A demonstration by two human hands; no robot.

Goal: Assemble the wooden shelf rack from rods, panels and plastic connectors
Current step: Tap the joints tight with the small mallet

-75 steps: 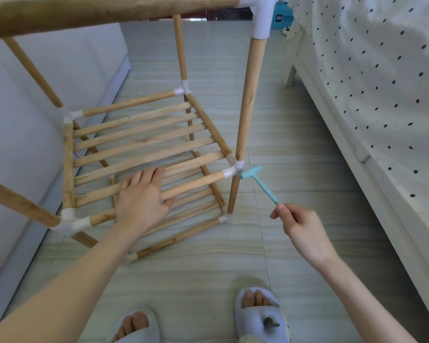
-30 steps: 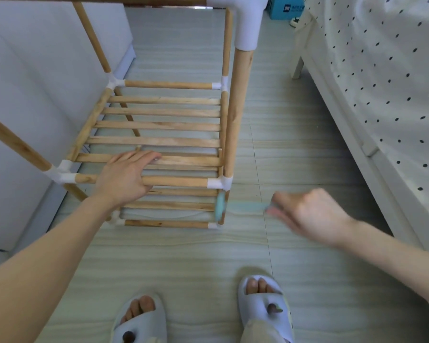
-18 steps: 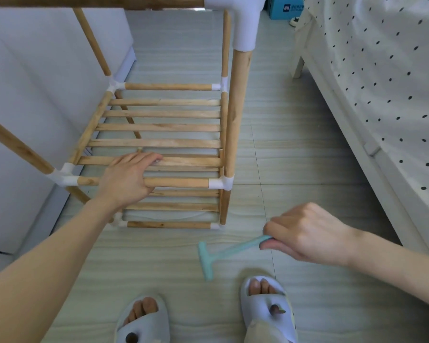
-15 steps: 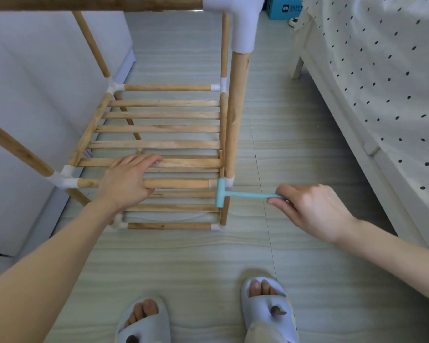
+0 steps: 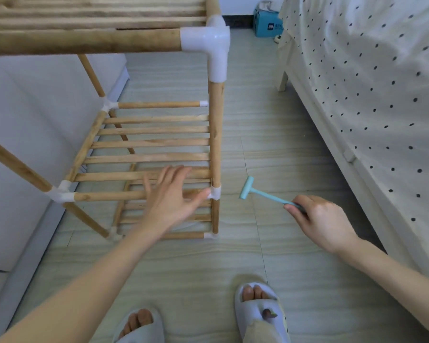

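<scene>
Beside the rack (image 5: 214, 134), your left hand (image 5: 170, 200) spreads open (fingers straight); your right hand (image 5: 318, 220) pinches the hammer (image 5: 258, 193).

A home bedroom: polka-dot bedding (image 5: 357, 82) on a bed, tiled floor (image 5: 270, 134).

Blue box (image 5: 266, 23) by the far wall, white label with print too small to read
</scene>
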